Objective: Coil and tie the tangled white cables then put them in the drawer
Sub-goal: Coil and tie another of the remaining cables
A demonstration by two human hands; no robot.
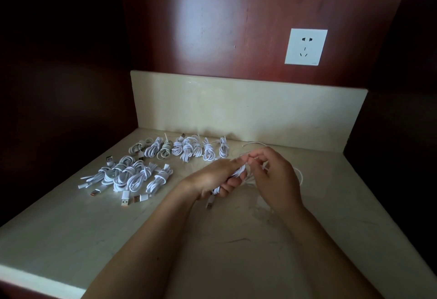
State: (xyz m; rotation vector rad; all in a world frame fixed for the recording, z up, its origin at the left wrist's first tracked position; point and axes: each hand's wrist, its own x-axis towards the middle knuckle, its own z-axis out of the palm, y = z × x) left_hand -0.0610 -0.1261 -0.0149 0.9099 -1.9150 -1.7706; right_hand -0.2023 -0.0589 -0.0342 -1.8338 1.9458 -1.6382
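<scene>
My left hand (214, 178) grips a bundle of white cable (241, 171) just above the counter, with a USB plug (209, 204) dangling below my fingers. My right hand (275, 175) pinches a loose strand of the same cable near my left fingertips. A slack loop of this cable (300, 175) trails to the right behind my right hand. Several coiled and tied white cables lie in a far row (186, 149) and in a nearer left group (132, 177). No drawer is in view.
The pale stone counter (118, 239) has a low backsplash (236, 109) behind it and a front edge (35, 277) at the lower left. A white wall socket (305, 47) sits on the dark red panel above. Dark walls close both sides.
</scene>
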